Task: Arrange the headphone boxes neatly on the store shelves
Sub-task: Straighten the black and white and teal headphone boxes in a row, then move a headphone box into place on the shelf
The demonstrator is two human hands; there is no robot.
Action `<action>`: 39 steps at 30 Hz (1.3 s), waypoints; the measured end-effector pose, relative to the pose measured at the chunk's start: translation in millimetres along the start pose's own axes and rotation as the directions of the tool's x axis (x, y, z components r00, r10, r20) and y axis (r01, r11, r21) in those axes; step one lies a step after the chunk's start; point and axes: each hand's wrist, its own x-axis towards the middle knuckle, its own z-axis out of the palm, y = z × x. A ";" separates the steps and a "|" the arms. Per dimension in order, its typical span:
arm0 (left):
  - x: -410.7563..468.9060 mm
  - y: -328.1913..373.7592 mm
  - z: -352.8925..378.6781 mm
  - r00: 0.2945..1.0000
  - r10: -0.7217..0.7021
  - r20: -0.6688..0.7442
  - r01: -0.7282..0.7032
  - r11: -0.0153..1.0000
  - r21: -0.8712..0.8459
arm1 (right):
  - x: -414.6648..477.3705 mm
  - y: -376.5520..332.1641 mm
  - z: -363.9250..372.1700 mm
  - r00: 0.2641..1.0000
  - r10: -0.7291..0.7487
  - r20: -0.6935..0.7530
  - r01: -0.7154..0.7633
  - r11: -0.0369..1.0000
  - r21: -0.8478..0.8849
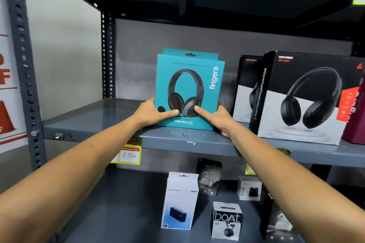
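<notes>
A teal headphone box (189, 77) stands upright on the grey metal shelf (94, 118), a second teal box showing just behind it. My left hand (153, 112) grips its lower left edge, thumb on the front. My right hand (216, 117) holds the lower right edge the same way. To the right stand two black-and-white headphone boxes, one in front (302, 96) and one behind it (246, 87).
A maroon box (355, 116) sits at the far right edge. On the lower shelf stand a white speaker box (180, 201), a boat earbuds box (227, 221) and other small boxes. Yellow price tags (130, 154) hang from the shelf edge. A perforated upright post (25, 77) bounds the left.
</notes>
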 end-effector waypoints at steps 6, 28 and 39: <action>-14.8 12.8 -8.9 0.818 0.181 -0.546 -0.200 0.979 0.026 | -27.6 -16.4 -12.8 0.834 -0.368 -0.411 0.294 0.927 -0.233; 3.5 183.0 223.1 0.990 0.041 -0.138 -0.060 0.989 -0.135 | -74.4 33.9 -310.0 0.861 -0.086 -0.501 -0.048 0.967 -0.248; 40.7 151.9 221.1 0.973 -0.115 0.202 0.178 0.928 -0.329 | -35.6 45.7 -310.5 0.997 0.045 -0.064 -0.046 0.999 -0.007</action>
